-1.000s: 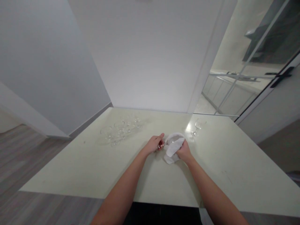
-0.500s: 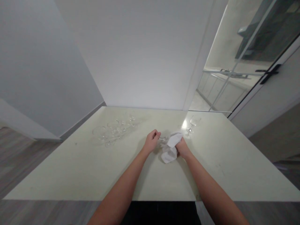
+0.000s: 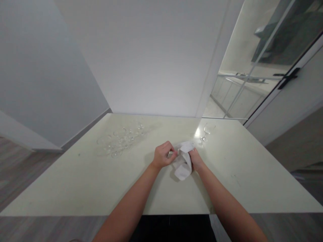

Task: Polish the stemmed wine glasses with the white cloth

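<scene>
My right hand (image 3: 196,159) is closed around a crumpled white cloth (image 3: 184,163) above the table's middle. Beside it, my left hand (image 3: 164,154) is closed in a pinch at the cloth's left side, on a stemmed glass (image 3: 171,153). Only a small shiny part of that glass shows; the cloth and fingers hide the rest. Another clear stemmed glass (image 3: 206,132) stands beyond my right hand, apart from it. Off to the left, several clear stemmed glasses (image 3: 122,139) are grouped together.
The pale, glossy table (image 3: 83,188) meets a white wall panel (image 3: 153,67) at its far edge. To the right is a glass-paned partition (image 3: 234,90), with a white door bearing a black handle (image 3: 289,78). Wood-look floor (image 3: 17,164) shows at the left.
My left hand has turned and moved right, its fingers now against the cloth. The cloth has shifted slightly and covers more of the glass. The view has moved a little.
</scene>
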`<state>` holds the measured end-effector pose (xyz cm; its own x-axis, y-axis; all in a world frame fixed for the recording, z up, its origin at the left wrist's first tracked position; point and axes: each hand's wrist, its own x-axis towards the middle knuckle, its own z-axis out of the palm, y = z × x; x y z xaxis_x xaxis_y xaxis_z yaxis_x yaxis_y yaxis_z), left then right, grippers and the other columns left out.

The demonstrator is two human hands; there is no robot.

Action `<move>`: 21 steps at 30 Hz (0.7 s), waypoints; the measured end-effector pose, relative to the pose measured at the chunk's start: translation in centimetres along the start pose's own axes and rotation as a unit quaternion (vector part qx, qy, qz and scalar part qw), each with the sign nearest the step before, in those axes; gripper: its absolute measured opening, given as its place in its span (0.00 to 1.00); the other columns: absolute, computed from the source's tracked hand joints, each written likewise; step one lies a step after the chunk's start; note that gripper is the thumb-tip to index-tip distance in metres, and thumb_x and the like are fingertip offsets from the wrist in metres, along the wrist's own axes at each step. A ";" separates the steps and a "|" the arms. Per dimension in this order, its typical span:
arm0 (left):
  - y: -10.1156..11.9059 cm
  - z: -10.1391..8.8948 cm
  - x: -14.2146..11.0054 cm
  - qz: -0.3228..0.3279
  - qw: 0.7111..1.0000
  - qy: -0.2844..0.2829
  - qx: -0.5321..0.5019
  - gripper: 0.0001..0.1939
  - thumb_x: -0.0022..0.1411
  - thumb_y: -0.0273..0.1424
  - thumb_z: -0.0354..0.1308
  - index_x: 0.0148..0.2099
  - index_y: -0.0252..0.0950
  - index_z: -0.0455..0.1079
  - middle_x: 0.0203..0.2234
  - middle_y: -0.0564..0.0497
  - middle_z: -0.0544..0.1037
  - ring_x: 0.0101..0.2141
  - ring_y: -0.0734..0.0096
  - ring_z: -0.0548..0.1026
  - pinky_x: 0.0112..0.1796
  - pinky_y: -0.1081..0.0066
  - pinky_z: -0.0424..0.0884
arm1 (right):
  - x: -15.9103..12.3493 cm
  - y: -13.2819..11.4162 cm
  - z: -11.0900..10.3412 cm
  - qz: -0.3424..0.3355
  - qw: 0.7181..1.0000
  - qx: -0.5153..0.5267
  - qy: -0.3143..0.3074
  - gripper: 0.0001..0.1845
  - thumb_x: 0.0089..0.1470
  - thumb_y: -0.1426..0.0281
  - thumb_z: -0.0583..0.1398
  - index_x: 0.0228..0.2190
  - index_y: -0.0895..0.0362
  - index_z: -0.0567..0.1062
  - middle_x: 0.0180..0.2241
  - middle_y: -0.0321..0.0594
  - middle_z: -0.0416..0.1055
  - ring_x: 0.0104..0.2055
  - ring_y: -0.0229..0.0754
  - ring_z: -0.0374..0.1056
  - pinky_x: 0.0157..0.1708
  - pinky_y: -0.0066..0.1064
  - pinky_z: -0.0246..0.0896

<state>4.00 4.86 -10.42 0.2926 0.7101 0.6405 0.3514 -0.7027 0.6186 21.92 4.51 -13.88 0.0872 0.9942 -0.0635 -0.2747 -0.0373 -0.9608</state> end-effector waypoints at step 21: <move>-1.1 -0.2 0.4 -0.064 0.996 0.065 -0.007 0.16 0.60 0.41 0.55 0.25 0.37 0.64 0.22 0.52 0.67 0.25 0.72 0.64 0.29 0.70 0.61 | -0.7 0.2 0.2 -0.083 0.992 -0.099 0.002 0.21 0.39 0.65 0.64 0.39 0.55 0.69 0.39 0.40 0.74 0.39 0.45 0.68 0.42 0.35 0.64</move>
<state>3.53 5.90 -10.71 0.1287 0.7825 0.6092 0.3662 -0.6084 0.7041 21.62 3.79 -14.00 0.1193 0.9880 0.0984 -0.0622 0.1063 -0.9924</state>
